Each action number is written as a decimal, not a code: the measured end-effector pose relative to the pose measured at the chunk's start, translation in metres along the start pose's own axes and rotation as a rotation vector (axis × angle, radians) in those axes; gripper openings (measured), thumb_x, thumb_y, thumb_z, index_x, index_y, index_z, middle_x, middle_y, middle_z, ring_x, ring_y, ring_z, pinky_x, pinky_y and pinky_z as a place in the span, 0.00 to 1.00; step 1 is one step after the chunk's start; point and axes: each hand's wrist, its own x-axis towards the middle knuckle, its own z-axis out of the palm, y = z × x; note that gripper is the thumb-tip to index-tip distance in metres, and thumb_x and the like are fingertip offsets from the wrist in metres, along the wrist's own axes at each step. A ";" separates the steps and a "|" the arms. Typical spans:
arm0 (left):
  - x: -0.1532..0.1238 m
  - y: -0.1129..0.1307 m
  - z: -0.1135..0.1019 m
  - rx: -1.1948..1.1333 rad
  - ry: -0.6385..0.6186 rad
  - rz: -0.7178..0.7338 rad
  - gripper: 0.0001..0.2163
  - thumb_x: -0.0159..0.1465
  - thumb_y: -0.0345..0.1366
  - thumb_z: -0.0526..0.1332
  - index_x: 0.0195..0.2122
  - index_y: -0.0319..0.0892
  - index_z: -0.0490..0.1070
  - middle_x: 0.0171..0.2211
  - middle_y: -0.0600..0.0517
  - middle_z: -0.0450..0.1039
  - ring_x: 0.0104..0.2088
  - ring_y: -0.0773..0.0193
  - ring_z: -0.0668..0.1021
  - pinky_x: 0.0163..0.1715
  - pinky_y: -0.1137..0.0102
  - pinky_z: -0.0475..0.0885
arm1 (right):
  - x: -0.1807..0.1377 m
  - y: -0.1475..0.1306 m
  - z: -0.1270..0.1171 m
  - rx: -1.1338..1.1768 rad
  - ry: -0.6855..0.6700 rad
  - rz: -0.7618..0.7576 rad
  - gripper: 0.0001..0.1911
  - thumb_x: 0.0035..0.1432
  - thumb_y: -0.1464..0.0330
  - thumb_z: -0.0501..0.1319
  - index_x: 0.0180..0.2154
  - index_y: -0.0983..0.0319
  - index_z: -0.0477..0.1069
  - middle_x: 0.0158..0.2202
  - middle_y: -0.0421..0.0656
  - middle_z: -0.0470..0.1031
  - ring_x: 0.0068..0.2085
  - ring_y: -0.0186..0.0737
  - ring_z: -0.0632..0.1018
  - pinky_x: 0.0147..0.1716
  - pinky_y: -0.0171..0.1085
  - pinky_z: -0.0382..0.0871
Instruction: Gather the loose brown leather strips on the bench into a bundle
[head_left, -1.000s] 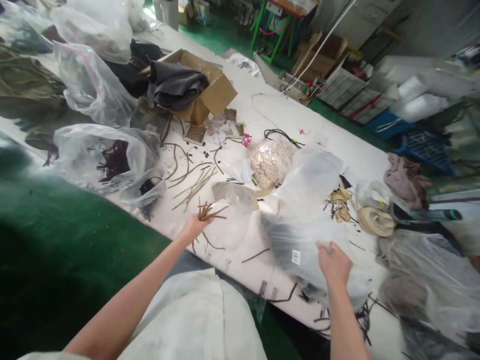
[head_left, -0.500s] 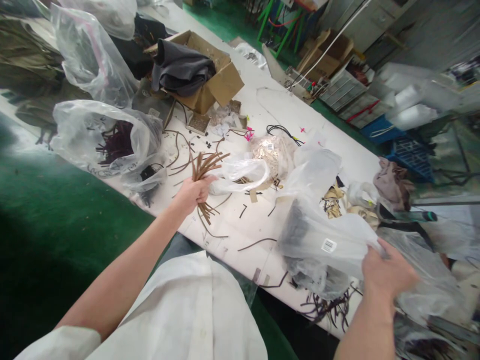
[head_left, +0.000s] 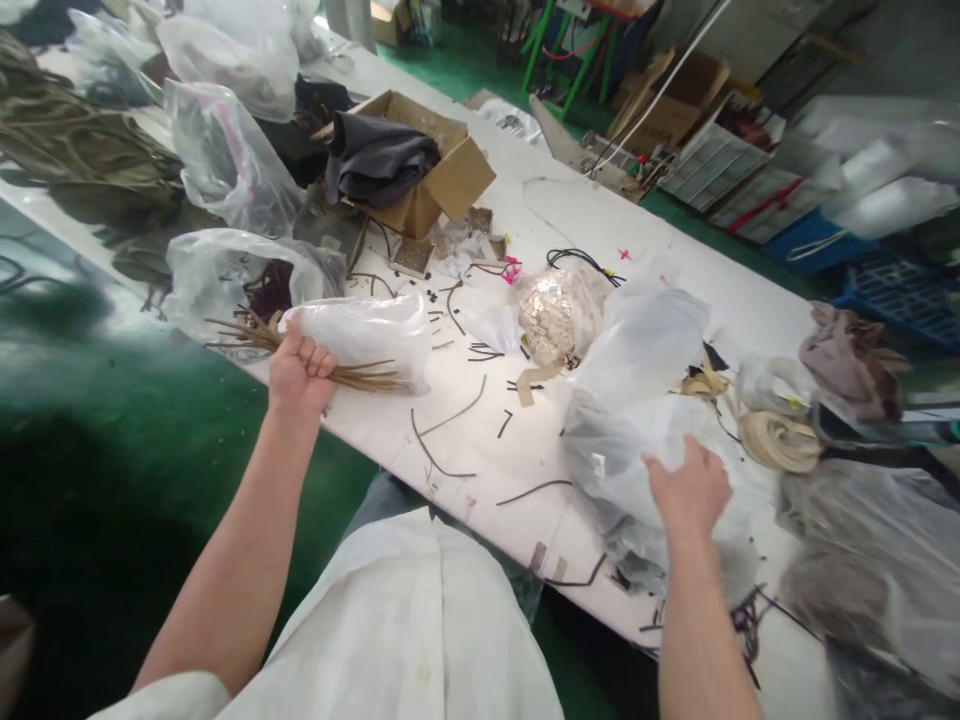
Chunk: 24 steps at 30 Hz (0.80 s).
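My left hand (head_left: 300, 370) is closed round a bundle of brown cords (head_left: 367, 377), whose ends stick out on both sides of the fist. A clear plastic bag (head_left: 375, 325) is gripped along with them and trails to the right over the table edge. With fingers spread, my right hand (head_left: 691, 485) is over a large translucent bag (head_left: 600, 475) that has dark stuff inside. Whether the fingertips touch that bag I cannot tell. Loose dark strips (head_left: 442, 465) lie on the white table between my hands.
An open cardboard box (head_left: 457, 180) with dark cloth stands at the back. Behind my left hand is an open bag (head_left: 202, 270) of dark cords. A bag of small beige pieces (head_left: 551, 315) sits mid-table. At the right are a beige webbing roll (head_left: 780, 440) and more bags.
My left hand has moved left with the cords and the clear bag, now off the table's middle. My right hand has let go of the large bag, which has sagged, and moved left with fingers spread.
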 end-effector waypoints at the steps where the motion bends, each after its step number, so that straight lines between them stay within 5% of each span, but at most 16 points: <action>1: 0.000 0.003 -0.002 0.011 0.013 -0.010 0.17 0.82 0.33 0.53 0.33 0.42 0.71 0.13 0.65 0.45 0.12 0.73 0.51 0.13 0.76 0.50 | -0.014 -0.014 0.012 0.014 0.062 -0.093 0.36 0.60 0.58 0.69 0.65 0.68 0.73 0.65 0.67 0.73 0.60 0.67 0.75 0.59 0.59 0.66; 4: 0.000 0.010 -0.005 0.085 0.042 -0.086 0.15 0.80 0.32 0.56 0.33 0.42 0.71 0.13 0.65 0.46 0.12 0.73 0.50 0.12 0.76 0.49 | -0.052 -0.061 0.046 0.114 0.062 -0.451 0.26 0.69 0.59 0.63 0.64 0.63 0.73 0.67 0.60 0.72 0.65 0.61 0.72 0.65 0.57 0.61; 8: 0.010 0.022 -0.001 0.162 -0.001 -0.119 0.12 0.75 0.31 0.65 0.32 0.42 0.69 0.14 0.66 0.47 0.13 0.74 0.51 0.12 0.76 0.49 | -0.078 -0.133 0.103 0.170 -0.385 -0.741 0.18 0.72 0.68 0.57 0.59 0.60 0.75 0.59 0.54 0.79 0.60 0.54 0.75 0.65 0.51 0.62; 11: 0.017 0.038 -0.001 0.152 -0.022 -0.072 0.14 0.73 0.32 0.67 0.30 0.43 0.68 0.14 0.66 0.45 0.12 0.74 0.50 0.12 0.76 0.48 | -0.076 -0.178 0.150 0.074 -0.632 -0.678 0.19 0.68 0.72 0.60 0.59 0.61 0.74 0.60 0.55 0.77 0.59 0.55 0.75 0.63 0.50 0.64; 14: 0.008 0.047 -0.017 0.158 0.037 -0.062 0.13 0.73 0.34 0.68 0.31 0.43 0.68 0.15 0.66 0.44 0.12 0.74 0.51 0.11 0.76 0.49 | -0.070 -0.212 0.192 0.039 -0.697 -0.606 0.24 0.66 0.75 0.60 0.62 0.62 0.72 0.63 0.56 0.72 0.57 0.52 0.77 0.58 0.46 0.69; 18: -0.032 0.031 -0.063 0.222 0.128 -0.142 0.16 0.72 0.33 0.68 0.28 0.43 0.64 0.15 0.64 0.48 0.13 0.74 0.52 0.11 0.76 0.53 | -0.067 -0.242 0.233 0.092 -0.738 -0.639 0.25 0.67 0.78 0.57 0.63 0.58 0.71 0.66 0.52 0.70 0.60 0.46 0.76 0.56 0.40 0.70; 20: -0.059 0.017 -0.091 0.281 0.209 -0.217 0.21 0.69 0.35 0.71 0.25 0.44 0.59 0.16 0.64 0.49 0.14 0.74 0.53 0.11 0.77 0.53 | -0.069 -0.249 0.246 0.100 -0.779 -0.653 0.20 0.66 0.77 0.59 0.57 0.58 0.75 0.61 0.50 0.75 0.59 0.45 0.77 0.54 0.38 0.71; 24: -0.107 -0.006 -0.140 0.382 0.319 -0.317 0.20 0.60 0.41 0.79 0.30 0.43 0.66 0.18 0.66 0.46 0.15 0.76 0.50 0.11 0.79 0.52 | -0.073 -0.245 0.259 0.076 -0.831 -0.626 0.08 0.66 0.73 0.62 0.43 0.61 0.79 0.48 0.50 0.82 0.52 0.47 0.80 0.51 0.40 0.71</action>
